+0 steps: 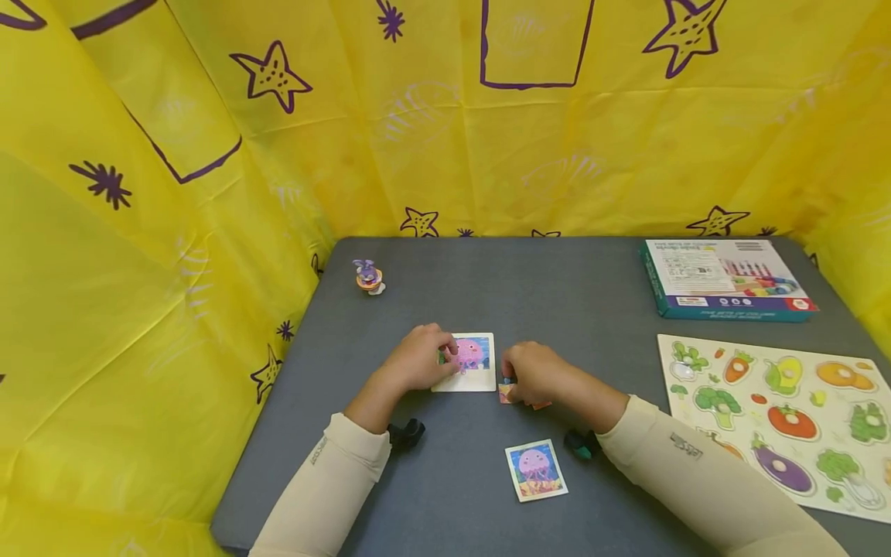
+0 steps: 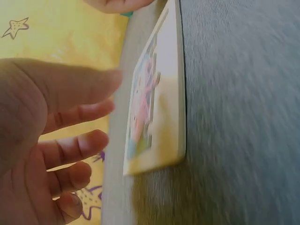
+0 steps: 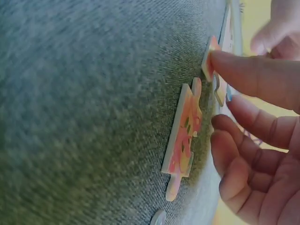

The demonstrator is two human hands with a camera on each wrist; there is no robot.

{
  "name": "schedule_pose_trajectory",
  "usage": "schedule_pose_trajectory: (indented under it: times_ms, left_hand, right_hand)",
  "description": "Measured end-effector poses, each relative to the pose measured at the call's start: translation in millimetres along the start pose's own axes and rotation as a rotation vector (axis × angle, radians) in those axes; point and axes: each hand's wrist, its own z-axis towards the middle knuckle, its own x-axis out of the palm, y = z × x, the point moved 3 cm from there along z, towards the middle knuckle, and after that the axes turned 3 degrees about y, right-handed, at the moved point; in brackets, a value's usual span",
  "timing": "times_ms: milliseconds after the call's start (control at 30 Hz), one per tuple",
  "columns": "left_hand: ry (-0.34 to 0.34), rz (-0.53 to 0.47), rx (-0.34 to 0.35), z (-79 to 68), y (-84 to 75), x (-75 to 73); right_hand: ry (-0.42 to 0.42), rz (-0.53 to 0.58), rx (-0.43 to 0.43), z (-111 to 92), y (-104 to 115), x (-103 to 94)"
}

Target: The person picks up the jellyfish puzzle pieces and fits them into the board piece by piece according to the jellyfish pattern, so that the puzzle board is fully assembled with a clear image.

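Observation:
A small jigsaw board (image 1: 480,381) lies on the dark table, its upper part filled with a pink jellyfish picture and its lower part bare. My left hand (image 1: 421,360) hovers over the board's left side; in the left wrist view its thumb and fingers stand apart with nothing between them. Just right of the board, my right hand (image 1: 539,375) pinches an orange-pink puzzle piece (image 3: 212,58) between thumb and index finger. Beside it on the table lies another puzzle piece (image 3: 183,133), pink and yellow, mostly hidden by the hand in the head view.
A jellyfish picture card (image 1: 536,469) lies nearer me. On the right are a vegetable peg board (image 1: 748,398) and a flat boxed set (image 1: 727,278). A small purple toy figure (image 1: 368,276) stands at the back left. Yellow printed cloth (image 1: 445,162) hangs around the table.

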Motion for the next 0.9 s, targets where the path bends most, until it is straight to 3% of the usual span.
schedule_pose_trajectory:
  times_ms: [167,467,733,900]
  left_hand:
    - [0.061,0.052,-0.012,-12.9,9.1,0.6]
    - [0.053,0.006,-0.050,-19.6,18.9,5.8]
    - [0.049,-0.042,-0.065,-20.4,24.1,5.7]
    - [0.037,-0.066,-0.063,-21.3,27.5,5.9]
  right_hand:
    - [-0.051,0.017,-0.069,2.3,-6.1,-6.7]
    - [-0.115,0.131,-0.132,23.5,0.9,-25.8]
    - [-0.057,0.290,-0.121,59.0,29.3,-7.9]
    - [-0.047,0.312,-0.111,73.1,39.3,2.5]
